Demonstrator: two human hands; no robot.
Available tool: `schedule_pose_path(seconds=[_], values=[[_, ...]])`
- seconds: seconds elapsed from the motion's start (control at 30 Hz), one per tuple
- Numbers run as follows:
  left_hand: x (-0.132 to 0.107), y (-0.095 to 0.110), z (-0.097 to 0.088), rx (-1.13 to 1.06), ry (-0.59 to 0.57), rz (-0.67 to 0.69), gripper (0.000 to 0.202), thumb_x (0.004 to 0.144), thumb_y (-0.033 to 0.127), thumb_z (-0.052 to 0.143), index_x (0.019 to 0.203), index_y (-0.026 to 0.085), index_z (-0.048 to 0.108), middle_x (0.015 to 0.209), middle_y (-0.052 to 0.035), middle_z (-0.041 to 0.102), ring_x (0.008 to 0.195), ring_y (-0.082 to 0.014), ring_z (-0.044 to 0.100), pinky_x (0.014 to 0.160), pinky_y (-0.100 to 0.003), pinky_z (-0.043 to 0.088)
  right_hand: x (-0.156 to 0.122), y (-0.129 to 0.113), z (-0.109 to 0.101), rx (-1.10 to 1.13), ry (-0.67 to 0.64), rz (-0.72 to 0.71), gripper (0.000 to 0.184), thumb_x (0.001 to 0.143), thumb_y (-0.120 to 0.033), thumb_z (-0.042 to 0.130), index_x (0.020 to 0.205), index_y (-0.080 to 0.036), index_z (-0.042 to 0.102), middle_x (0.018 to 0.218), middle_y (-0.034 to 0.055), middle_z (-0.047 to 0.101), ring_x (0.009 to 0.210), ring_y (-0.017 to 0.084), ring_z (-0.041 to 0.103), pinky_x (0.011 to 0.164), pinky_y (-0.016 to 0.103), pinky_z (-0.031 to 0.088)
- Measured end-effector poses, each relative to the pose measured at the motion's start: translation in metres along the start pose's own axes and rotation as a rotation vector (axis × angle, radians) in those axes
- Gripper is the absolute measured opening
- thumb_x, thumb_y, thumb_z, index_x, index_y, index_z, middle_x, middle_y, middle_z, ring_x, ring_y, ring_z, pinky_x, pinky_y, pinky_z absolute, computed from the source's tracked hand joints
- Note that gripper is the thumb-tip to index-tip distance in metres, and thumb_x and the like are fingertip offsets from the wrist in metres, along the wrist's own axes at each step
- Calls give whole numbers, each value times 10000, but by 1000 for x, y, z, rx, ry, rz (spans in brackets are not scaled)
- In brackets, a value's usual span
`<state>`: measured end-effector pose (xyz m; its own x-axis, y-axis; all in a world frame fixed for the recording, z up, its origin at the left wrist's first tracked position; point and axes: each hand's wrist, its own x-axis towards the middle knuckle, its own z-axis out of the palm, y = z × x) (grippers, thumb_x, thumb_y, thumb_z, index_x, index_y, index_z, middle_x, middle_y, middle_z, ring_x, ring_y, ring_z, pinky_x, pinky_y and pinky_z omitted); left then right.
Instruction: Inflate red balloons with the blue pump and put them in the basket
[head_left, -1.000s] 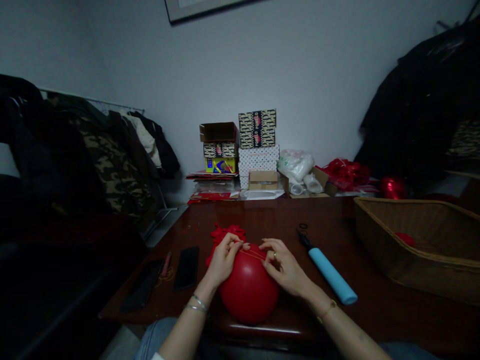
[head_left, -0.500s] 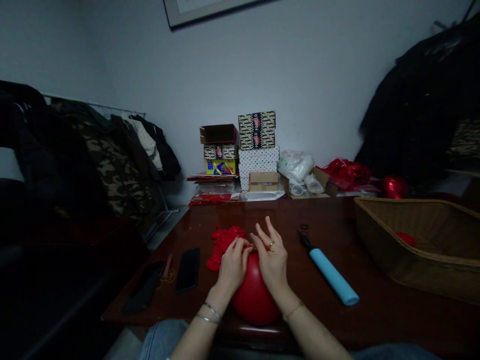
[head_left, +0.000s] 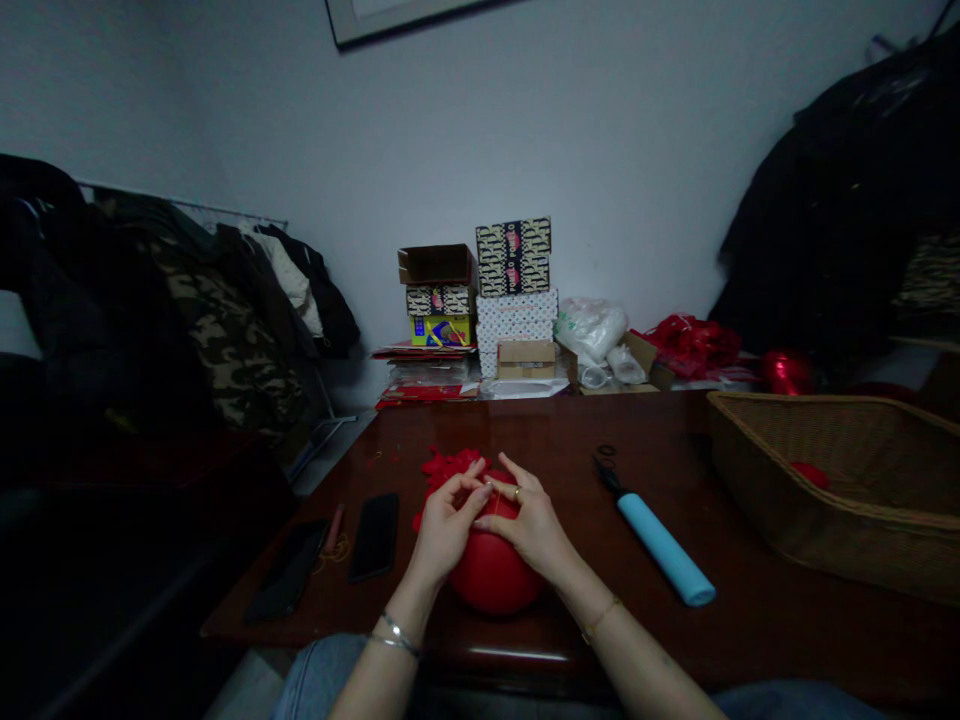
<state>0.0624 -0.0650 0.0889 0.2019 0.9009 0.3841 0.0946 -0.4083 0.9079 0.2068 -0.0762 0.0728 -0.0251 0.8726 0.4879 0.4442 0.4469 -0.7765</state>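
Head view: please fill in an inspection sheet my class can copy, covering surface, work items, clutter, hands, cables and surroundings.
Surface: glossy, dark reddish-brown table.
Work items: red balloon, inflated, beneath the hands; thin band by the right fingers.
Clutter: limp red pile, blue pump, black phone, wicker basket with something red inside.
Hands: left hand and right hand, fingertips close together above the balloon; exact grip unclear.
Cables: nothing seen.
Surroundings: stacked boxes, hanging clothes, pale wall.

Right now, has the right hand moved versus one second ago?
Yes: the right hand has moved left in view, farther from the blue pump, which hasn't moved.
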Motion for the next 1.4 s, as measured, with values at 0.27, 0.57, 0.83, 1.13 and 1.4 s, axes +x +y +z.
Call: schedule_pose_path(seconds=[0.27, 0.57, 0.83, 1.13, 1.4], values=[[-4, 13, -17, 33, 14, 50, 233, 854, 381, 530, 779, 171, 595, 1270, -148, 570, 1207, -260, 498, 1032, -449, 329, -4, -1, 7, -56, -10, -104, 118, 777, -288, 622, 841, -328, 713, 1254, 7, 579, 1214, 233, 437, 1038, 518, 274], [13, 35, -38, 564, -347, 366, 118, 797, 345, 636, 791, 262, 720, 955, -26, 691, 983, -189, 571, 1011, -408, 315, -7, -6, 5, -90, -64, -151, 126, 765, -301, 638, 875, -315, 698, 1280, 9, 558, 1238, 248, 405, 1059, 560, 204], [24, 44, -51, 751, -591, 464, 140, 796, 364, 630, 882, 283, 706, 1000, -31, 663, 1035, -205, 514, 1012, -421, 301, -7, -9, 0, -91, -122, -172, 93, 796, -342, 614, 817, -301, 695, 1314, 0, 529, 1275, 239, 363, 1058, 539, 225], [27, 63, -43, 877, -735, 520, 115, 847, 311, 565, 798, 230, 631, 935, -43, 604, 964, -196, 500, 941, -341, 349, -9, -9, -4, -103, -161, -199, 80, 791, -313, 619, 737, -274, 662, 1329, -12, 507, 1315, 228, 309, 1083, 533, 168], [13, 47, -44, 541, -483, 246, 121, 896, 285, 458, 873, 196, 539, 890, -35, 574, 840, -163, 524, 795, -289, 422, -10, -10, -7, -4, -160, -149, 71, 763, -241, 643, 759, -296, 688, 1303, -17, 535, 1303, 221, 330, 1068, 509, 229]])
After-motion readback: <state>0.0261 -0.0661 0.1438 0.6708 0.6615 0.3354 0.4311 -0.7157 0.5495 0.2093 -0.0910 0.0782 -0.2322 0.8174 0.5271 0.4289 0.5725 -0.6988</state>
